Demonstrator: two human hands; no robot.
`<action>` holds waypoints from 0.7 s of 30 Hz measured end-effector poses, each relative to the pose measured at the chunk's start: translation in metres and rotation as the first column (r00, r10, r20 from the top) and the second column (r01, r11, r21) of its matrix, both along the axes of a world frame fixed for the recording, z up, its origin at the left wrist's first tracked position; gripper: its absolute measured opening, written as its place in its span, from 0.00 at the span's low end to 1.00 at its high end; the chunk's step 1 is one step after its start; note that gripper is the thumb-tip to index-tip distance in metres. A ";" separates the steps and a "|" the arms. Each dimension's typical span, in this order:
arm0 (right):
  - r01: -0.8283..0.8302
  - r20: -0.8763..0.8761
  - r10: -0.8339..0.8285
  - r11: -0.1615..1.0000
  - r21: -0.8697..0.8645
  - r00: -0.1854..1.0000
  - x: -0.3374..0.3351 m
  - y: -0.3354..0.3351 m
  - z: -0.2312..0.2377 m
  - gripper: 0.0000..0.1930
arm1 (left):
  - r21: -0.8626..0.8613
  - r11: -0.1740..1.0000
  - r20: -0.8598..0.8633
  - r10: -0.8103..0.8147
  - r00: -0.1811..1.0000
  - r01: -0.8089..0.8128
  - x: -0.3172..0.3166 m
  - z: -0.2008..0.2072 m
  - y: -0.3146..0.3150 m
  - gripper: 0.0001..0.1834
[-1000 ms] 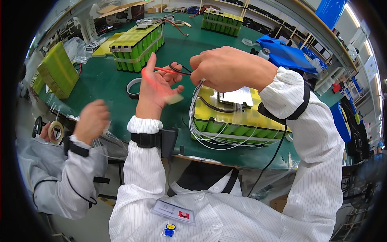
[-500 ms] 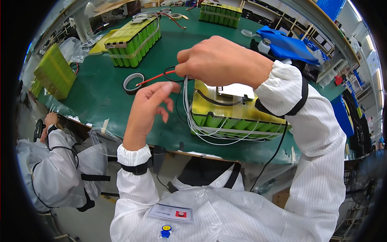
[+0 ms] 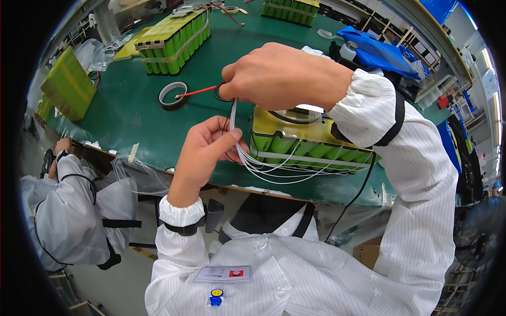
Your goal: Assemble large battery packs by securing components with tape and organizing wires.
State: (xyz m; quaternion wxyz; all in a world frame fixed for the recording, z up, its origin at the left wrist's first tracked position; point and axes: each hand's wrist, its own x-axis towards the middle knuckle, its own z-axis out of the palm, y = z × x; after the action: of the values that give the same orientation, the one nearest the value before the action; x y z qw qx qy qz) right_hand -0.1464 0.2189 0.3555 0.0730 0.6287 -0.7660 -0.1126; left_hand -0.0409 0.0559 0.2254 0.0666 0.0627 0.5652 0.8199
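My right hand (image 3: 284,73) is closed on the upper end of a bundle of thin white wires (image 3: 261,169), above the left end of a battery pack (image 3: 311,151). A red cable (image 3: 203,90) and a dark cable loop stick out beside its fingers. Lower on the same bundle, my left hand (image 3: 203,147) pinches the wires between thumb and fingers. The wires fan out along the near side of the pack, which has green cells and a yellow top. My right hand and sleeve hide part of that top.
A tape roll (image 3: 171,107) lies on the green table (image 3: 134,116) near the red cable's tip. Further off stand another battery pack (image 3: 176,45) and a yellow-wrapped block (image 3: 68,84). Blue sheeting (image 3: 377,52) lies at the back right. A co-worker's sleeve (image 3: 79,181) is at the left.
My left hand has moved right and closed on the white wires; before, it was open beside them. My right hand has shifted slightly left, still holding the bundle. The view has tilted a little.
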 end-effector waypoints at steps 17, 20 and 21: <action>0.008 -0.003 -0.008 1.000 -0.006 1.000 0.008 0.008 0.008 0.05 | -0.137 0.922 -0.082 0.355 0.931 -0.363 0.056 0.006 0.024 0.10; 0.007 -0.008 -0.007 1.000 -0.012 1.000 0.005 0.004 0.009 0.06 | -0.122 0.881 -0.235 0.422 0.875 -0.458 0.063 0.005 0.022 0.10; 0.004 -0.008 -0.004 1.000 -0.030 1.000 0.005 0.007 0.013 0.07 | -0.137 0.869 -0.271 0.430 0.861 -0.476 0.062 0.007 0.024 0.10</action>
State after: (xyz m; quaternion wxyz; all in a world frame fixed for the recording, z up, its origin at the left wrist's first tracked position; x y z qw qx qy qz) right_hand -0.1411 0.2257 0.3684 0.0853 0.6256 -0.7685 -0.1036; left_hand 0.0215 0.0800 0.2325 -0.1892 0.0155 0.6468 0.7387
